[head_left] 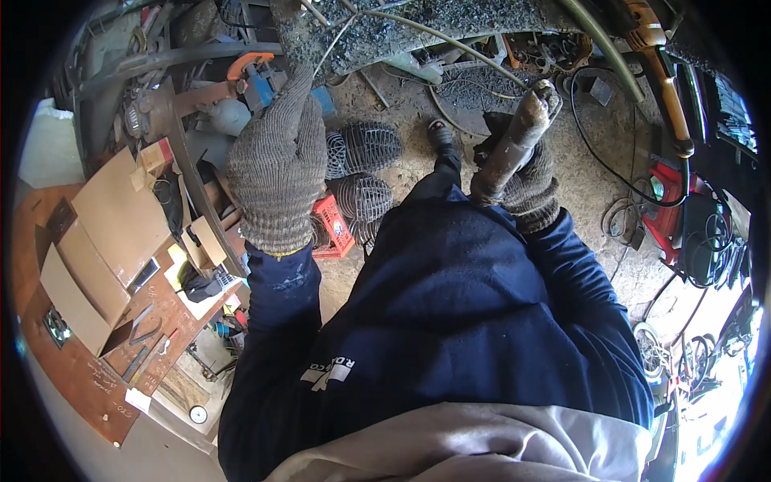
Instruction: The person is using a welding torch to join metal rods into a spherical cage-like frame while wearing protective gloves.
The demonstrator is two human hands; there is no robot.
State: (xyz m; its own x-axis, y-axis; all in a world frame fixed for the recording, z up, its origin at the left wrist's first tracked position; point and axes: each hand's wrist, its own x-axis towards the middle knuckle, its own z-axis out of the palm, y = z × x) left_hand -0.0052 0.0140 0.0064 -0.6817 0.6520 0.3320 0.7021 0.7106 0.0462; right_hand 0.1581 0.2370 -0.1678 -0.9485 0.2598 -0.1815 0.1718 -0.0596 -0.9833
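My left hand (277, 165), in a grey knit glove, reaches up on the left. Its fingers close together at the tips around the lower end of a thin metal rod (333, 46). That rod meets other thin rods over a dark, grit-covered bench top (450, 28). My right hand (530, 189), gloved alike, is wrapped round a worn brown welding electrode holder (514, 145). From the holder's scuffed head a long thin electrode (458, 38) runs up and left to where the rods cross. Its far tip is too small to tell whether it touches them.
Wire cage-like shapes (365, 149) and a red plastic crate (333, 225) sit on the floor. An angle grinder (662, 76) hangs at the right above black cables, near a red machine (666, 209). A brown table (56, 377) with cardboard and tools stands left.
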